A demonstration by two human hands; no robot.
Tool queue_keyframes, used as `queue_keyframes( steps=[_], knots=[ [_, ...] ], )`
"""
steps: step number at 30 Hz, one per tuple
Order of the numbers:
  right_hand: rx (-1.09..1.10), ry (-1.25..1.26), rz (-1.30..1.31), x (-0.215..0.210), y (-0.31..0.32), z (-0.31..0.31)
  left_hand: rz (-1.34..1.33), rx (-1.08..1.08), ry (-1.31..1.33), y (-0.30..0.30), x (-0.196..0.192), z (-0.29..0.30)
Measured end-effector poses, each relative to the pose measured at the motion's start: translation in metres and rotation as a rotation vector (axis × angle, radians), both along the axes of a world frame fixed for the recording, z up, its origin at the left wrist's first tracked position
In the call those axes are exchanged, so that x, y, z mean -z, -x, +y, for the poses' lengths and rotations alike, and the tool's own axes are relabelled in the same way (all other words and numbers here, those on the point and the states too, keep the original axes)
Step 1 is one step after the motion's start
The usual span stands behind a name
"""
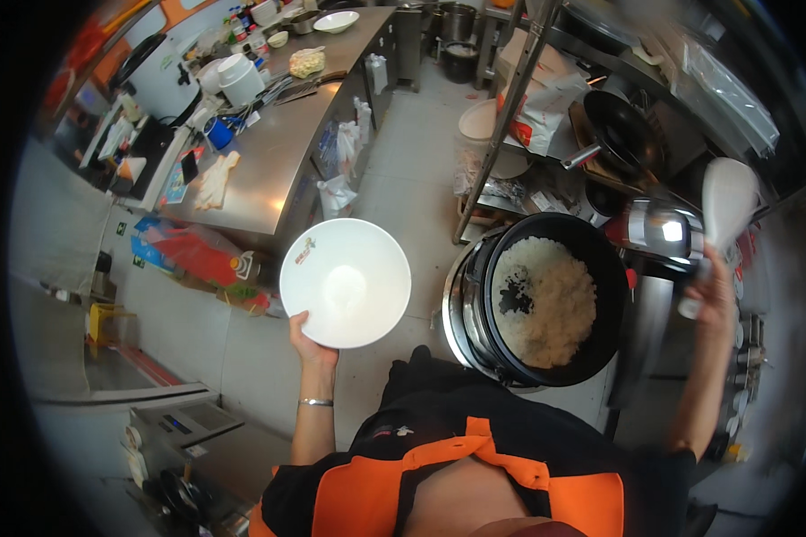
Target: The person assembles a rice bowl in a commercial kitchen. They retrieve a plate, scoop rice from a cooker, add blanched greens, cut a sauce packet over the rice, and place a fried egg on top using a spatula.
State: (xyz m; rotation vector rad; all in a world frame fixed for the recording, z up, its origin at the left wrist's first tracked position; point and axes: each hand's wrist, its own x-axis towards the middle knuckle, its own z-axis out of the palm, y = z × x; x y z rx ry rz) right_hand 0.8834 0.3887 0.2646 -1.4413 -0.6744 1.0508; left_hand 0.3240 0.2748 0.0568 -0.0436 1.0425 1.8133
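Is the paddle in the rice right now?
No, the right hand holds the paddle out to the right of the black pot, apart from the rice.

Blur is softening the right hand [715,295] and the white paddle [730,201].
On the left, the white bowl [345,291] is hiding most fingers of the left hand [314,347]; the bowl's printed mark [305,250] is showing too small to read. Rice [560,309] is covering most of the black pot's [611,295] floor. The near edge is cutting off the orange-and-black clothing [363,492], and at far left a red shape [81,55] is blurring past recognition.
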Motion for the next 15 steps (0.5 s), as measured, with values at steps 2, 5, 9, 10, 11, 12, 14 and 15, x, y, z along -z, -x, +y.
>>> queue_keyframes(
  steps=[2,5,9,10,11,12,14,15],
  knots=[
    [0.278,-0.023,-0.107,-0.028,-0.069,-0.024,-0.003,0.045,-0.013,0.000,0.000,0.017],
    [0.507,0.009,-0.222,-0.063,-0.182,-0.056,0.006,0.093,-0.044,-0.006,0.002,0.036],
    [0.395,-0.009,-0.042,-0.067,-0.307,-0.092,-0.020,0.124,-0.079,-0.016,0.007,0.048],
    [0.389,0.002,-0.017,-0.064,-0.331,-0.102,-0.032,0.122,-0.084,-0.017,0.008,0.048],
    [0.384,0.015,0.012,-0.058,-0.350,-0.113,-0.016,0.129,-0.084,-0.019,0.007,0.050],
    [0.382,0.028,0.042,-0.052,-0.367,-0.125,-0.006,0.133,-0.078,-0.019,0.007,0.053],
    [0.376,0.066,0.091,-0.048,-0.392,-0.137,-0.023,0.145,-0.054,-0.017,0.006,0.070],
    [0.520,0.134,-0.017,-0.045,-0.397,-0.146,-0.050,0.154,-0.049,-0.014,0.006,0.079]
  ],
)
